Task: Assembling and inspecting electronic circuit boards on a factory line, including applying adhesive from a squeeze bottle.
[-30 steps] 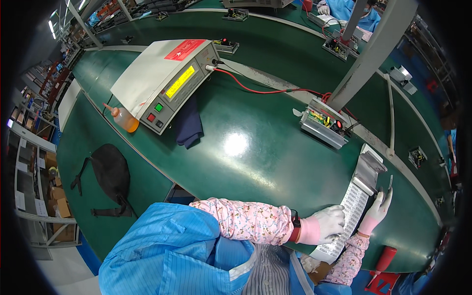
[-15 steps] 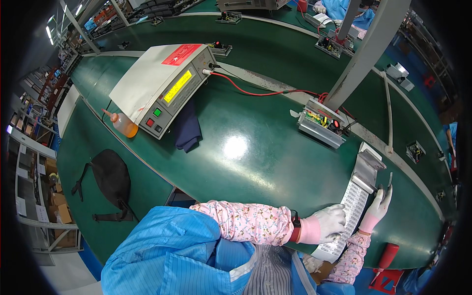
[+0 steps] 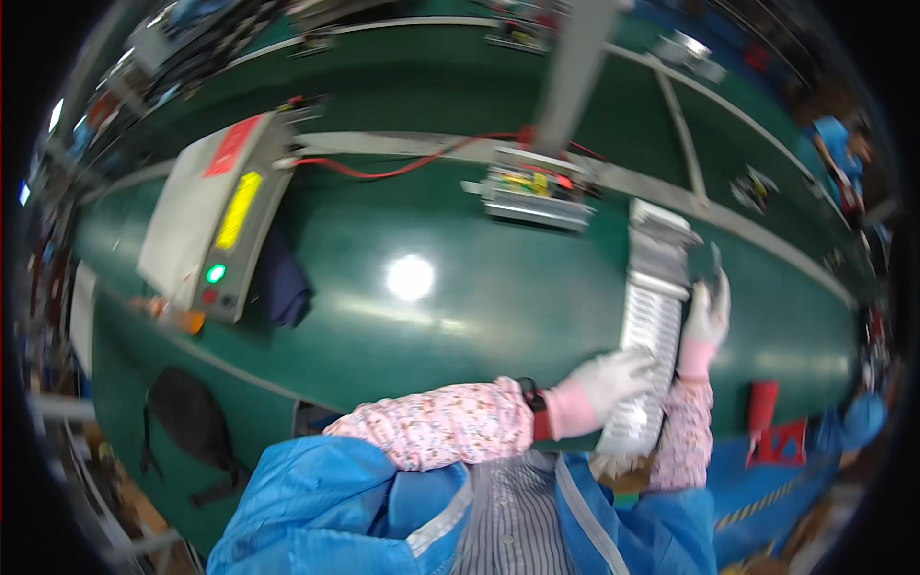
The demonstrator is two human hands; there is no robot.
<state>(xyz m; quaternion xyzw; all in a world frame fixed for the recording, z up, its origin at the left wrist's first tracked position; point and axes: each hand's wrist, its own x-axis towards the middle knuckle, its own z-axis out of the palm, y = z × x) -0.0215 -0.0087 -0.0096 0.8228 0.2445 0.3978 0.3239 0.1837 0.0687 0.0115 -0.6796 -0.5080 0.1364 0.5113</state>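
A long white sheet of labels (image 3: 655, 316) lies on the green bench, its near end reaching the bench edge in front of me. My left hand (image 3: 613, 379), in a white glove with a pink cuff, rests over the sheet's lower part with fingers laid on it, slightly blurred. Beside the sheet's right edge, my right hand (image 3: 707, 311), gloved too, points away from me. Its fingers are closed around a thin, pale, narrow piece (image 3: 717, 255), too blurred to name. A silvery, crumpled backing strip (image 3: 659, 257) covers the sheet's far part.
An open metal-cased circuit unit (image 3: 537, 192) stands near the grey post (image 3: 572, 81). A red cable (image 3: 383, 174) joins it to a tester (image 3: 206, 220) at left. Nearby are a dark cloth (image 3: 285, 286), an orange bottle (image 3: 182, 316) and a black bag (image 3: 192, 419).
My view has turned right, so the bench things appear shifted left. The left hand remains on the sheet, and the right hand still has the thin piece. The tester's green button looks brighter.
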